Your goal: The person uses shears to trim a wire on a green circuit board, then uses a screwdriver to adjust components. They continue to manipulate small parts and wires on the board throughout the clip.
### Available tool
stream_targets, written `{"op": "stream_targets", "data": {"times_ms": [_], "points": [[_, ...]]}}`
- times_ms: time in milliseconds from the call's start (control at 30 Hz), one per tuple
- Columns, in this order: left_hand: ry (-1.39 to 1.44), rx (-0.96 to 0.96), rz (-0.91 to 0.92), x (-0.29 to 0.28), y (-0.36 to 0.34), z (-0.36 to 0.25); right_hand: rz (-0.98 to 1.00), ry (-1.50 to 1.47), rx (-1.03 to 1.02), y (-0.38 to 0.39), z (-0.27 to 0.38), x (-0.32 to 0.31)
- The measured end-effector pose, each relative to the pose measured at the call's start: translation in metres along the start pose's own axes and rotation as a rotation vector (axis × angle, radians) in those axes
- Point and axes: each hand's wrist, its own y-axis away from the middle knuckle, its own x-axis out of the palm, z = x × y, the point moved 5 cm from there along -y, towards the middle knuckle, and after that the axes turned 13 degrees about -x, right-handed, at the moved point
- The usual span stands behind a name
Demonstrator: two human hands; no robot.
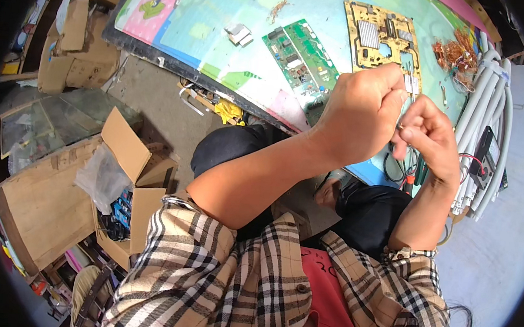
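My left hand (363,113) is raised over the near edge of the table, closed in a fist with its knuckles up. Whatever it may grip is hidden by the fingers. Close beside it, my right hand (428,138) is closed in a pinch. A tiny brass-coloured bit (401,126) shows at its fingertips, too small to name. Beyond the fist lie a green circuit board (300,54) and a tan circuit board (376,56) with silver heat sinks. Below my right hand, a tool with red-and-black handles (409,185) is partly covered.
Copper wire scraps (458,56) lie at the far right, by a bundle of grey tubes (488,100). A black meter (488,158) with a red lead rests on the tubes. Small white-and-grey parts (239,35) sit at the back. An open cardboard box (149,213) stands on the floor, left.
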Motion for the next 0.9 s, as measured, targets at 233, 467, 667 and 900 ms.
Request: {"op": "stream_targets", "data": {"times_ms": [233,467,667,900], "points": [[-0.132,0.169,-0.003,0.005,0.006,-0.012,-0.295,-0.189,-0.135,-0.006,-0.016,-0.031],[0.106,-0.081,0.089,0.003,0.001,-0.012,-0.135,-0.005,0.123,-0.003,-0.011,-0.011],[0.126,-0.176,0.237,0.013,0.002,-0.003,-0.314,-0.623,-0.141,0.002,-0.014,-0.039],[0.298,-0.178,-0.019,-0.003,-0.017,0.012,0.025,-0.123,0.098,0.006,-0.015,-0.013]]}}
